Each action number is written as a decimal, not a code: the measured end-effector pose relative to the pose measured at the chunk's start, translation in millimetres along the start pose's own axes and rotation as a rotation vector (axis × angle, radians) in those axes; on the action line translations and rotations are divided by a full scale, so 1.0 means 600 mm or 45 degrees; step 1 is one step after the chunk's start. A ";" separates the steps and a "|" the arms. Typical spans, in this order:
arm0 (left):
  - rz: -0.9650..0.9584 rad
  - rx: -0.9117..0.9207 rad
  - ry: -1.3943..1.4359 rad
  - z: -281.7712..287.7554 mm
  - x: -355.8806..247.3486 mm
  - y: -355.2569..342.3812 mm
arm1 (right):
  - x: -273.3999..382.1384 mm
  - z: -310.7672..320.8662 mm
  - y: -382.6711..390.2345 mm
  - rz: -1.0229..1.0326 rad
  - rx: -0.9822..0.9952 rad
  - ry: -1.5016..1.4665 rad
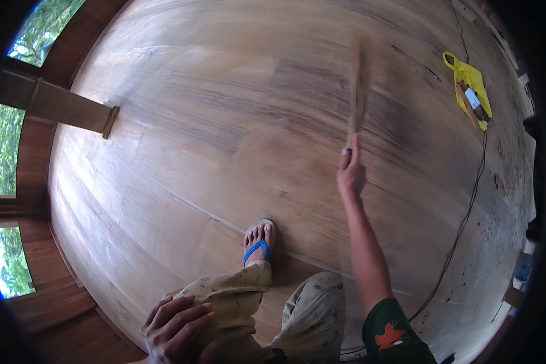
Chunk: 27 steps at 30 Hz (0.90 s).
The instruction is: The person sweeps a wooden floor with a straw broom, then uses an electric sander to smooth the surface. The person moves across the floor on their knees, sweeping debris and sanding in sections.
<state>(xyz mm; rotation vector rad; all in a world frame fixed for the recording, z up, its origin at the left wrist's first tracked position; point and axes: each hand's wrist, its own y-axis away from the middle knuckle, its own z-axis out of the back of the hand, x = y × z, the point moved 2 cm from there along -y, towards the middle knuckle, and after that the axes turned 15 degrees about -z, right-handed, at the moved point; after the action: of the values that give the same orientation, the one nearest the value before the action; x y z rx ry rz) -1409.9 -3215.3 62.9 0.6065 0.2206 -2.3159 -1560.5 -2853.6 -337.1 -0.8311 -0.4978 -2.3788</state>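
My right hand (pixel 352 173) is closed round the near end of a long, thin brown broom (pixel 359 91). Motion blurs the broom's far part, so its tip is hard to make out. It reaches away over the wooden floor (pixel 224 164), where a darker patch and streaks in pale dust show. My left hand (pixel 179 327) lies on my left knee with its fingers spread over the stained beige trousers (pixel 233 303), holding nothing.
A yellow bag (pixel 482 100) with tools on it lies at the far right, beside a dark cable (pixel 461 233). A thin rod (pixel 415 62) lies left of the bag. A wooden post (pixel 73 109) stands at left. My sandalled foot (pixel 259 242) is in front.
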 end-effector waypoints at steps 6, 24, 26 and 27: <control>-0.022 -0.011 -0.003 -0.005 -0.017 -0.007 | 0.091 -0.211 0.393 1.188 0.916 0.363; 0.168 -0.021 0.032 0.013 0.014 0.031 | 0.040 -0.045 -0.117 0.135 -0.096 0.120; 0.116 0.000 0.036 0.011 0.008 0.020 | 0.027 -0.055 0.047 0.434 0.228 -0.005; 0.092 0.005 0.031 0.009 0.005 0.015 | 0.013 -0.058 0.132 0.632 0.335 0.182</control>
<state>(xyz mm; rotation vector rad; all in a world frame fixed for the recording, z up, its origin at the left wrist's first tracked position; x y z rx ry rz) -1407.7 -3225.3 66.6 0.6352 0.2025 -2.2410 -1532.4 -2935.6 -345.3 -0.5790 -0.4691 -1.8525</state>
